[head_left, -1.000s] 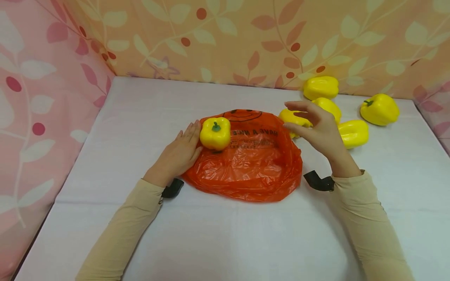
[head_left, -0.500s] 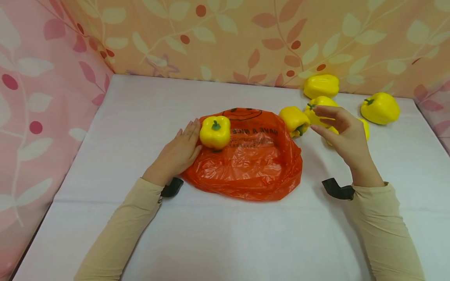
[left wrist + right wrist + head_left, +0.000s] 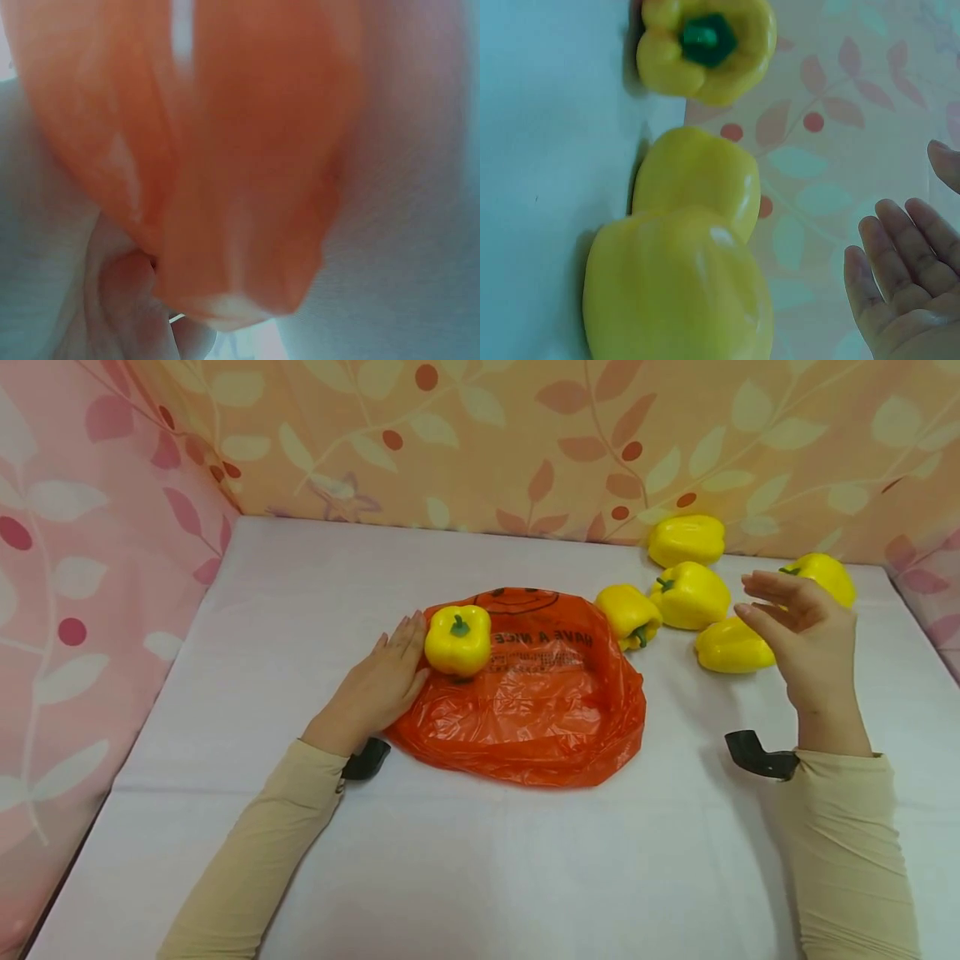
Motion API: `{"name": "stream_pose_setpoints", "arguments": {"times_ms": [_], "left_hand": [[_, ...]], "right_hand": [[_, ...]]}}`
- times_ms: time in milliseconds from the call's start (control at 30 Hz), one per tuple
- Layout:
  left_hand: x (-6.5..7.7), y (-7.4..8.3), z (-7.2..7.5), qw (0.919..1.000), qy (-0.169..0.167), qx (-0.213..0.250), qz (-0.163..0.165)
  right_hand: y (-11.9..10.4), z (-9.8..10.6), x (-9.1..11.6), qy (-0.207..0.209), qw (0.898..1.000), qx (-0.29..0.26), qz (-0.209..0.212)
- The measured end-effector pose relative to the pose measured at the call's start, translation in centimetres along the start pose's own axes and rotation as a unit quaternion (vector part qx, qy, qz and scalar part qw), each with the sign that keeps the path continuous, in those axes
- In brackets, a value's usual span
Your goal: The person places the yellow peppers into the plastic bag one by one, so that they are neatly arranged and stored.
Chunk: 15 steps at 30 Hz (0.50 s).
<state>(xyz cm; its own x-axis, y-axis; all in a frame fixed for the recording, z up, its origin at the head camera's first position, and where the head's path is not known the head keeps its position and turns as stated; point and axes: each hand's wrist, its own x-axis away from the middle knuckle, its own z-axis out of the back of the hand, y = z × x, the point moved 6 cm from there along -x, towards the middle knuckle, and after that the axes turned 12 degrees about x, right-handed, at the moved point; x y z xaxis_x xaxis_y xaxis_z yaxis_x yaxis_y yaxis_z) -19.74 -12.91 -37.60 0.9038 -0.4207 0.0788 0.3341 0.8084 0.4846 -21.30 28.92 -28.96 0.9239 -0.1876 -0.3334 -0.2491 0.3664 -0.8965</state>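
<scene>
A crumpled red plastic bag (image 3: 525, 727) with dark printing lies flat on the white tabletop in the head view. On its left part sits a yellow bell pepper (image 3: 458, 647), green stem up. My left hand (image 3: 371, 681) rests at the bag's left edge, fingers straight and beside that pepper. Bag film (image 3: 240, 165) fills most of the left wrist view. My right hand (image 3: 817, 664) is raised at the right with relaxed, slightly bent fingers and holds nothing. From above it overlaps one lying yellow pepper (image 3: 731, 647) and another pepper (image 3: 828, 578) behind.
Other yellow peppers lie right of the bag: one pepper (image 3: 628, 610) at its edge, a second pepper (image 3: 692, 597) beside that, and a third pepper (image 3: 686, 542) by the back cloth. A leaf-patterned curtain (image 3: 450, 443) encloses the table's back and sides.
My right hand has moved right, away from the bag and past the nearer peppers, uncovering them. My left hand, the bag and the pepper on it stay in place.
</scene>
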Motion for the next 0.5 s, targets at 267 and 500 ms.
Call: {"name": "stream_pose_setpoints", "arguments": {"times_ms": [267, 500], "left_hand": [[0.0, -0.2, 0.0, 1.0, 0.003, 0.005, 0.004], [-0.1, -0.1, -0.1, 0.9999, 0.001, 0.01, -0.001]], "right_hand": [[1.7, 2.3, -0.5, 0.052, 0.996, -0.064, -0.033], [3.3, 3.7, -0.7, 0.059, 0.994, -0.066, -0.063]]}}
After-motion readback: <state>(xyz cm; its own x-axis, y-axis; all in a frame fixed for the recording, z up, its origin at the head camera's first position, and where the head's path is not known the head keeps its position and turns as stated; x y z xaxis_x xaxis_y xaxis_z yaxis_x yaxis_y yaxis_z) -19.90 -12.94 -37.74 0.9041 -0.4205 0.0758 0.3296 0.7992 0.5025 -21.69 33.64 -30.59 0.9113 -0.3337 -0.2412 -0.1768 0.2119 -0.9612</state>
